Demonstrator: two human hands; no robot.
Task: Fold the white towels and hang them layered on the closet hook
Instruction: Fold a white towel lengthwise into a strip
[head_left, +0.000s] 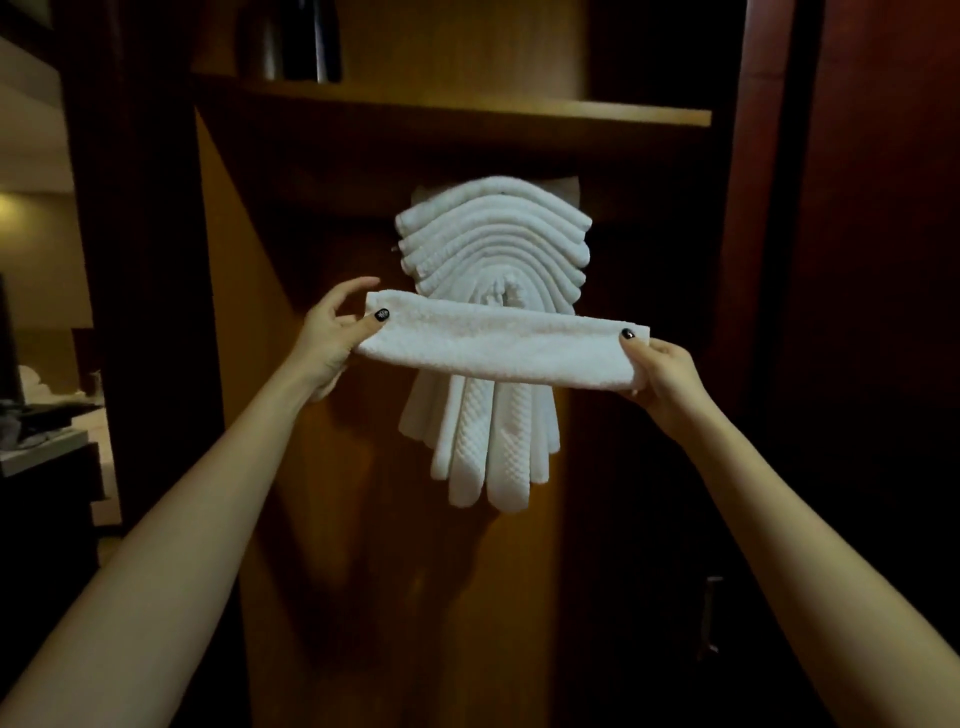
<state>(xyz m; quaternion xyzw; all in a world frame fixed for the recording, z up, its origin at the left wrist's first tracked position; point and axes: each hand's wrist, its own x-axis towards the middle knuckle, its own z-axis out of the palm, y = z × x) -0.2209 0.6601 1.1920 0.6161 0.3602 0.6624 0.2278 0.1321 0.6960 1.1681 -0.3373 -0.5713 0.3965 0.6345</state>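
Observation:
Several folded white towels (493, 239) hang layered in an arch inside the wooden closet, their ends drooping below (485, 447). The hook under them is hidden. In front of that stack I hold one more white towel (498, 345), folded into a long narrow strip and stretched level. My left hand (332, 338) pinches its left end between thumb and fingers. My right hand (662, 371) grips its right end, thumb on top.
A wooden shelf (467, 111) runs across just above the hanging towels, with a dark object (296, 41) standing on it. The closet's back panel (322, 467) lies behind. A dark door edge (769, 260) stands at the right. A dim room with furniture (47, 447) shows at the left.

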